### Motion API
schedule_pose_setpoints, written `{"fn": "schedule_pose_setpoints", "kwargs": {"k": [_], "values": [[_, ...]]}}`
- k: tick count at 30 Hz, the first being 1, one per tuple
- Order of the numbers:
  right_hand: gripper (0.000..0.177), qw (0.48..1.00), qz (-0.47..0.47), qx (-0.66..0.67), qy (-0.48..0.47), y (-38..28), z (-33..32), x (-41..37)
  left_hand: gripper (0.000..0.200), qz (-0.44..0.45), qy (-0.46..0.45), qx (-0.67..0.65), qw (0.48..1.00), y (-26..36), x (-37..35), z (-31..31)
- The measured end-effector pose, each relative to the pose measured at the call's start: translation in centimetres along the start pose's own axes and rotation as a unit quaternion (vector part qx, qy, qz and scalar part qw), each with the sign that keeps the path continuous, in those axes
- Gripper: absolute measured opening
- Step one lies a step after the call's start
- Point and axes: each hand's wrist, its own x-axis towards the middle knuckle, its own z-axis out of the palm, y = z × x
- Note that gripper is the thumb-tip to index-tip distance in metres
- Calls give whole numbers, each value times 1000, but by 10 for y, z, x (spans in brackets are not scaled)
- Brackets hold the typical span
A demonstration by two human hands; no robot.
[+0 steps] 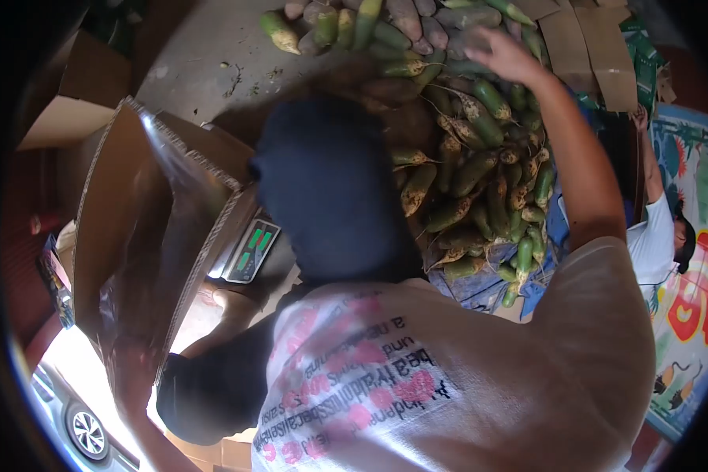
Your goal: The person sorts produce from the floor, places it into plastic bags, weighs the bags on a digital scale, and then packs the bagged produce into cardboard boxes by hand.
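Observation:
At the lower left, my left hand (134,366) holds the near edge of an open cardboard box (189,263) lined with clear plastic (173,189); its fingers are blurred. My right hand is out of view. A co-worker in a dark cap (326,189) and a printed white shirt (448,354) bends over in front of me. The co-worker's raised hand (503,55) is over a heap of green radishes (472,173). Their other forearm (232,311) is beside a scale (252,252) with a lit green display.
Brownish tubers (405,20) lie at the top. Flattened cardboard (590,55) stands at the upper right. Another person (653,244) is at the right by a colourful banner (692,299). A car (82,425) shows at the lower left, and another carton (71,110) at the upper left.

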Motion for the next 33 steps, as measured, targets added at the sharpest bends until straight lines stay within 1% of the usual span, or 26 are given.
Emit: {"fn": "schedule_pose_setpoints", "kwargs": {"k": [1, 2, 4, 6, 7, 9, 12, 13, 15, 17, 18, 19, 22, 23, 25, 26, 28, 29, 30, 32, 33], "values": [[50, 989, 66, 117, -60, 20, 22, -24, 23, -13, 1, -13, 1000, 3, -2, -2], [51, 957, 129, 230, -118, 35, 44, -44, 27, -89, -53, 6, 995, 10, 1, -10], [53, 935, 285, 157, -140, 77, 112, -79, 29, -118, -86, 48, 988, 4, -1, -12], [64, 891, 366, 167, -209, 105, 160, -107, 35, -88, -60, 56, 993, -4, -13, -16], [68, 877, 386, 140, -250, 105, 170, -112, 38, -75, -51, 61, 994, -4, -17, -23], [77, 841, 418, 81, -334, 100, 191, -121, 24, -200, -79, -36, 976, 42, 2, -53], [88, 835, 415, 62, -357, 119, 247, -130, 25, -223, -60, -66, 971, 61, 9, -64], [91, 804, 488, 119, -319, 122, 258, -130, 27, -185, -41, -34, 981, 64, 13, -68], [90, 799, 508, 119, -301, 127, 273, -134, 31, -118, 0, 24, 993, 64, 14, -73], [90, 790, 531, 110, -286, 118, 276, -129, 30, -146, 58, 9, 988, 54, 7, -71], [91, 782, 547, 101, -282, 103, 256, -123, 30, -158, 87, 3, 984, 54, 5, -71], [91, 773, 563, 91, -278, 93, 244, -120, 30, -142, 97, -18, 985, 54, 7, -77], [95, 780, 574, 84, -234, 80, 243, -126, 30, -126, 140, 6, 982, 78, 23, -88], [94, 799, 558, 109, -194, 87, 256, -130, 31, -115, 153, 5, 981, 74, 23, -87], [94, 830, 523, 155, -114, 105, 290, -149, 31, -121, 158, 36, 979, 79, 29, -94], [91, 859, 477, 174, -70, 104, 288, -152, 31, -123, 162, 53, 978, 81, 35, -99], [86, 903, 376, 207, 20, 98, 280, -157, 30, -40, 211, 86, 973, 75, 50, -110], [75, 893, 370, 234, 102, 88, 272, -154, 30, 1, 235, 103, 966, 74, 60, -116], [75, 884, 374, 258, 113, 81, 262, -150, 30, 15, 251, 84, 964, 75, 72, -120], [75, 862, 381, 306, 136, 65, 218, -138, 29, 43, 281, 47, 957, 89, 100, -132], [73, 868, 366, 313, 122, 60, 186, -133, 29, 71, 292, 61, 952, 102, 112, -140]]}}
